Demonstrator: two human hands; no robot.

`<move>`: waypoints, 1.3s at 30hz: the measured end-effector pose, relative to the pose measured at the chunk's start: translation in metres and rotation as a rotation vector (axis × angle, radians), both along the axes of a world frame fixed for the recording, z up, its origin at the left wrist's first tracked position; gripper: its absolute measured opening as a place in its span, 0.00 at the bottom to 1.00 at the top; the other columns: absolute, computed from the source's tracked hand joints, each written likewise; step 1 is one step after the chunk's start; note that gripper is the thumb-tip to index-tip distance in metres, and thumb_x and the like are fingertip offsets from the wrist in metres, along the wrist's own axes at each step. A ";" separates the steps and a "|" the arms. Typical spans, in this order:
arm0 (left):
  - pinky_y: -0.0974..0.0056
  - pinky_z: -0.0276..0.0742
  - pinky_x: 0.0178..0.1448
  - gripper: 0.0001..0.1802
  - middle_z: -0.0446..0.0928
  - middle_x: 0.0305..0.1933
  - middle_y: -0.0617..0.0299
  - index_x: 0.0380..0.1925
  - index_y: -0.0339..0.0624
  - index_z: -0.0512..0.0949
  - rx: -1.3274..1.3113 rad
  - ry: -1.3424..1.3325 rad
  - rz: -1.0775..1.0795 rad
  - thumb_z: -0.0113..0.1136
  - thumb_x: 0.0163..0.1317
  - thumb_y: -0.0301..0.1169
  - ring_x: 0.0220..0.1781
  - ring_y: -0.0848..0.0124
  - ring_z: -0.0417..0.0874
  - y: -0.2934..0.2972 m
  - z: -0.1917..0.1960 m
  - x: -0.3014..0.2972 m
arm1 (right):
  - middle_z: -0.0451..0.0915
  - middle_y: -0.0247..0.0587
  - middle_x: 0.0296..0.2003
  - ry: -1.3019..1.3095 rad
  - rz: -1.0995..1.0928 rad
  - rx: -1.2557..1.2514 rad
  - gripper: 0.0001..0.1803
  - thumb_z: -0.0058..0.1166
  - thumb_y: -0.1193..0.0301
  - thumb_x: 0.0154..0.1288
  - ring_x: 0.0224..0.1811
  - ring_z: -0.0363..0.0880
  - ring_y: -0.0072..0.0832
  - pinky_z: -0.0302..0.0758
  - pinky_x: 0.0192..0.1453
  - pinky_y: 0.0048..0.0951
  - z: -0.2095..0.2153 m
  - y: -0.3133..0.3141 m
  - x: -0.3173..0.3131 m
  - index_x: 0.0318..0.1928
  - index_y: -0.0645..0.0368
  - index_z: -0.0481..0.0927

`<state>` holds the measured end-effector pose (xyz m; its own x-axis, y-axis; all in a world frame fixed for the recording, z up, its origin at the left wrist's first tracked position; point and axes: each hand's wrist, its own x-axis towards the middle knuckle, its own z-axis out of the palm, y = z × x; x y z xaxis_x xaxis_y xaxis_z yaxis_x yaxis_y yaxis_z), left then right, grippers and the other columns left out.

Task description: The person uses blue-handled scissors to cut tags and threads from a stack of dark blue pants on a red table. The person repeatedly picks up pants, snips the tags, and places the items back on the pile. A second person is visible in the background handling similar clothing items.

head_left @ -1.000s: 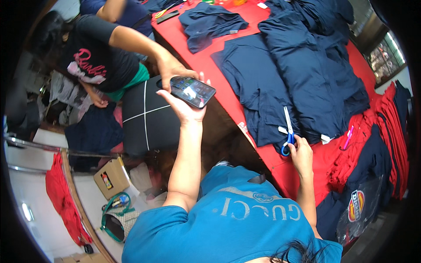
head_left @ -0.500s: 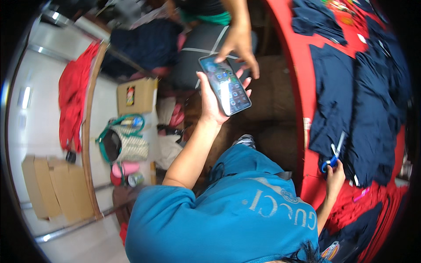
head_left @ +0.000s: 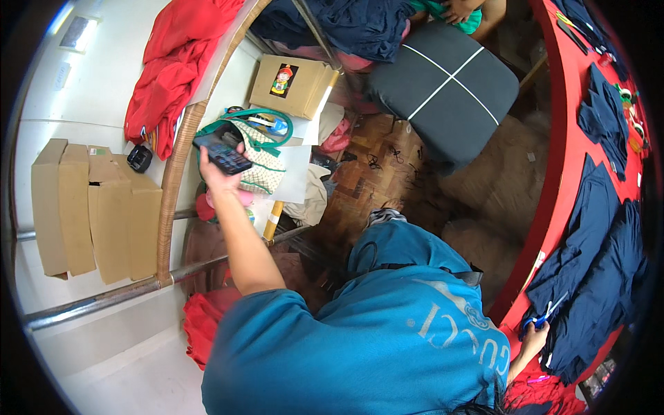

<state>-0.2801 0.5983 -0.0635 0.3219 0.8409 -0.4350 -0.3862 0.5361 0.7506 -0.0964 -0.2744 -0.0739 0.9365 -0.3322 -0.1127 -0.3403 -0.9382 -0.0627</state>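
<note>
My left hand is closed around a dark smartphone, over the mouth of a patterned cream bag with green handles. Whether the phone touches the bag, I cannot tell. At the right, my right hand grips blue-handled scissors by the handle, blades pointing away from me. The scissors lie beside navy cloth pieces on the red table.
A dark padded seat with a white cross stands ahead, a co-worker's hand beyond it. On the left are a cardboard box, red cloth and several tall cartons. A metal rail runs below the cartons.
My left hand has carried the phone left, from in front of the padded seat to the bag. The co-worker's hand has drawn back from the phone. My right hand keeps the scissors.
</note>
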 end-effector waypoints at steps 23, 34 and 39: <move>0.48 0.52 0.76 0.51 0.52 0.75 0.48 0.72 0.36 0.49 -0.206 0.646 0.003 0.47 0.62 0.64 0.74 0.55 0.56 0.178 -0.147 -0.018 | 0.82 0.58 0.38 -0.135 -0.174 -0.101 0.19 0.57 0.70 0.58 0.44 0.82 0.51 0.76 0.49 0.46 0.012 0.064 0.010 0.50 0.63 0.76; 0.58 0.78 0.53 0.11 0.81 0.45 0.50 0.43 0.36 0.81 1.444 0.395 -0.773 0.55 0.65 0.28 0.47 0.59 0.82 -0.218 -0.048 0.233 | 0.79 0.42 0.32 -0.406 -0.424 0.978 0.25 0.49 0.75 0.64 0.28 0.82 0.28 0.80 0.31 0.28 0.038 0.082 -0.018 0.61 0.68 0.67; 0.60 0.78 0.50 0.11 0.80 0.40 0.53 0.44 0.40 0.83 1.504 -0.382 -1.530 0.57 0.66 0.31 0.44 0.58 0.82 -0.514 0.007 0.291 | 0.78 0.40 0.38 -0.504 -0.375 1.375 0.27 0.50 0.78 0.64 0.36 0.81 0.27 0.80 0.41 0.30 0.039 0.131 -0.039 0.65 0.65 0.65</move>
<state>0.0105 0.0839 -0.0567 0.7756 -0.5241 0.3517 -0.5408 -0.2644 0.7985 -0.1357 -0.1437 -0.0346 0.8584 -0.4596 -0.2279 -0.2157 0.0798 -0.9732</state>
